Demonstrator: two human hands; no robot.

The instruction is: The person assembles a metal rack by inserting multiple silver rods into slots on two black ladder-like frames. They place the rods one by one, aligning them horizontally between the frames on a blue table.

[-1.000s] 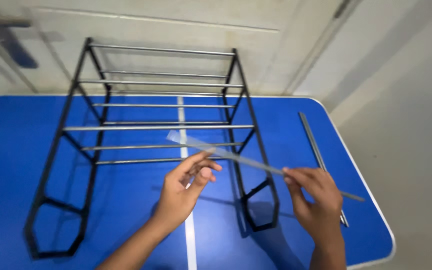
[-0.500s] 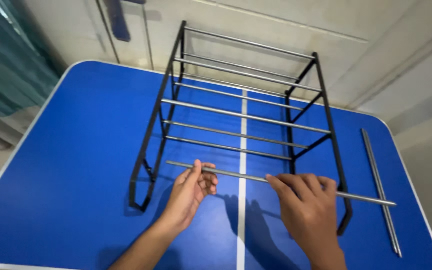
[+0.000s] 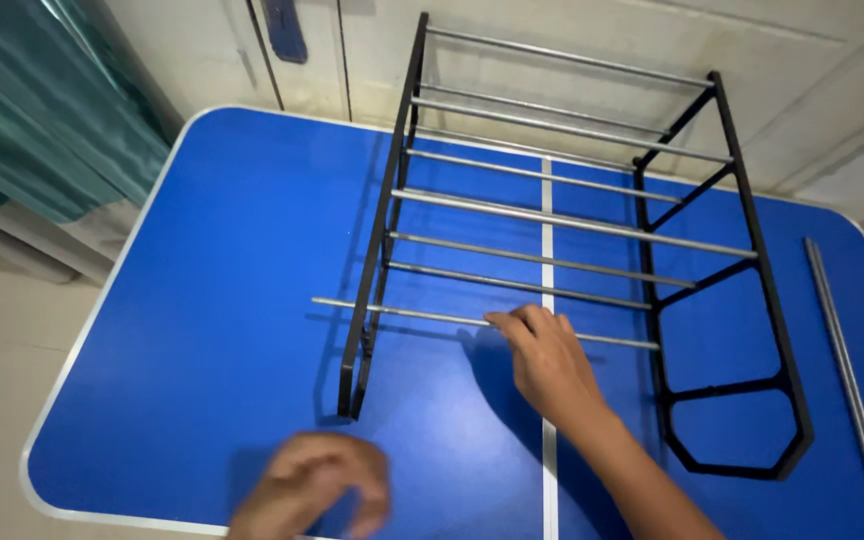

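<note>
Left hand (image 3: 317,485): blurring at the bottom edge of the frame, just left of centre, over the near rim of the bench. It has let go of the rod it was sharing half a second back; its fingers are curling loosely on nothing, though the blur is hiding just how closed they are.

Right hand (image 3: 544,358): sitting a little right of centre, forearm running in from the lower right. Its fingertips are pinching the thin silver rod near the rod's middle, so it is now carrying the rod alone.

Held rod (image 3: 407,313): lying almost level across the middle of the frame. Its left end is now poking out past the rack's left side panel, where a moment ago it was floating in front of the rack; its right end is reaching toward the right side panel, and I cannot tell whether it is seated there.

Meaning: to my eye the rod is being fitted as the rack's nearest rail, with one hand freed.

Black rack (image 3: 377,255): lying on the bench, silver rails already bridging its two side panels, stretching to the top of the frame.

Spare rod (image 3: 845,372): resting apart along the right edge.

Blue bench (image 3: 232,260): carrying everything.

Teal curtain (image 3: 42,110): hanging at upper left.
</note>
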